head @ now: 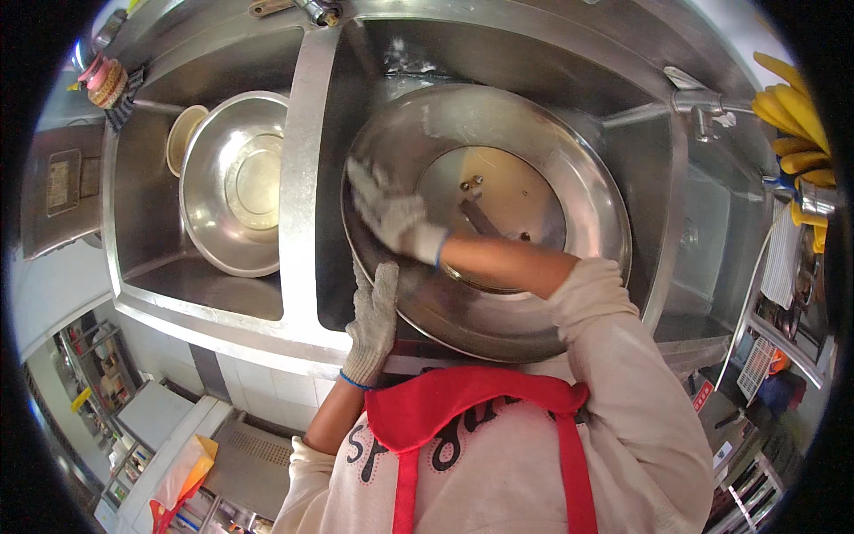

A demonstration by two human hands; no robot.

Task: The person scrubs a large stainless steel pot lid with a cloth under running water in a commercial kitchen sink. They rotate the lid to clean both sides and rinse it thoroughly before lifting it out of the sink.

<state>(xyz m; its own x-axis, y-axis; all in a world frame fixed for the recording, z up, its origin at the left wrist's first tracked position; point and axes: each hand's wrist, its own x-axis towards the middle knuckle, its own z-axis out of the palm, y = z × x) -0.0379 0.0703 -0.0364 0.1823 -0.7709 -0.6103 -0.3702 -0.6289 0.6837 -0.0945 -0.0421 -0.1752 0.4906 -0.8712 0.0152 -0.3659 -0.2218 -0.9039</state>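
A large, wide-rimmed steel basin [587, 200] sits tilted in the right-hand sink bowl [640, 157], with a shallow pool of cloudy liquid [510, 173] in its bottom. Several small dark spots show in the pool. My left hand [375, 317], in a grey knit glove, grips the basin's near left rim, thumb on the inner side and fingers outside. My right hand [393, 210], gloved alike and blurred, reaches across the basin. Its spread fingers lie against the inner left wall, and I see nothing held in them.
Left of a steel divider [303, 180], a smaller steel bowl [257, 180] leans beside a beige container [183, 137] in the other sink bowl. A faucet [700, 107] stands at the right rim. Yellow rubber gloves [794, 120] hang at far right.
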